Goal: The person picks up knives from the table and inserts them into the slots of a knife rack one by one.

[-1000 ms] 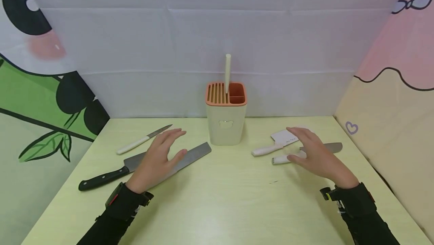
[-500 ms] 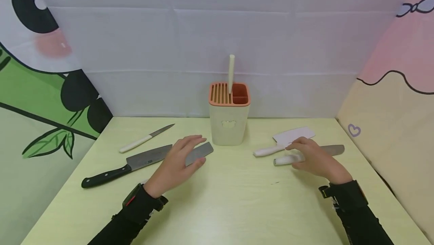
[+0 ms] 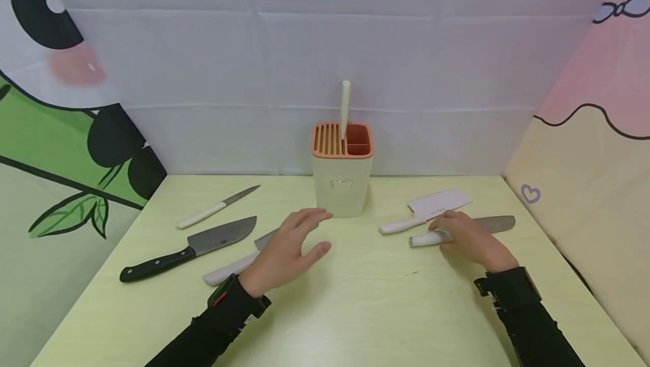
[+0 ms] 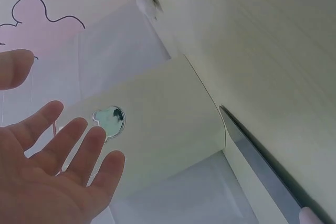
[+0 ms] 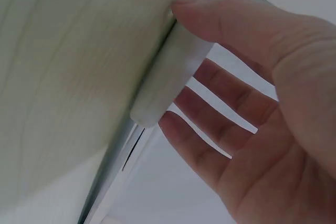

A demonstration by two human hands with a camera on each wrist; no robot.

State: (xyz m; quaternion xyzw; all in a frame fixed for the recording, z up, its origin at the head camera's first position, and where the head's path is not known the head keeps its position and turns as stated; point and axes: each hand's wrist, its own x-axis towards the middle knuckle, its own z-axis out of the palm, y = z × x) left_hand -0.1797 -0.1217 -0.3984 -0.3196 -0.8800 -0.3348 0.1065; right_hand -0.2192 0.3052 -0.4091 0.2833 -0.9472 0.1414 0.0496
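Five knives lay on the table [image 3: 376, 305], and the one at the right hand [image 3: 471, 241] was a round-ended knife [image 3: 496, 223], flat on the right side with its blade pointing away to the right and a cleaver [image 3: 440, 204] just beyond it. The right hand had this knife by its pale handle [image 5: 170, 74], thumb on one side and curled fingertips on the other, with the palm standing off. The left hand [image 3: 282, 255] held nothing: its fingers were spread and the thumb well apart, above a partly covered knife with a whitish handle [image 3: 228, 271]. The round-ended knife looked stiff throughout, probably light to moderate in weight, with the metal likely to pull the front downward if pinched near the butt. Its smooth, rounded handle might roll or slip under fingertips alone, so a wrap near the blade end seemed the surer hold, keeping skin off the edge. Little about it looked fragile. A slotted holder [image 3: 340, 192] stood upright at the back, one light-coloured handle [image 3: 345, 108] rising from it; the black-handled knife [image 3: 200, 245] and small knife [image 3: 224, 204] lay to its left.
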